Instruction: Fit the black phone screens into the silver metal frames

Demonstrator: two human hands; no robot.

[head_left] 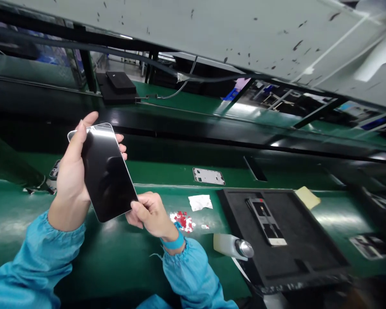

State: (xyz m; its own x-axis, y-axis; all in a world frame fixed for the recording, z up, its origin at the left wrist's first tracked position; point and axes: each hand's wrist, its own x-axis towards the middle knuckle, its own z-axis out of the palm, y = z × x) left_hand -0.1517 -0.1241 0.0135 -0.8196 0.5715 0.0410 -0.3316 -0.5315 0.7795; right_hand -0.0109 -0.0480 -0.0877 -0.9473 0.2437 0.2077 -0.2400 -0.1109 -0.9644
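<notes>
A smartphone (107, 176) with a dark, glossy screen and a thin pale edge is held up over the green bench, screen towards me. My left hand (73, 167) grips it from the left side, thumb near the top corner and fingertips showing past its right edge. At the lower right corner, my right hand (152, 212) pinches the phone between thumb and fingers. The back of the phone is hidden from me. A blue band circles my right wrist, and both arms wear blue sleeves.
Red and white scraps (183, 222) and a white tissue (200, 202) lie right of my hands. A bottle (225, 245) with a metal cap lies beside a black foam tray (315, 240) bearing an opened phone (266, 221). Behind sits a pale phone frame (209, 176); a shelf panel (212, 30) overhangs.
</notes>
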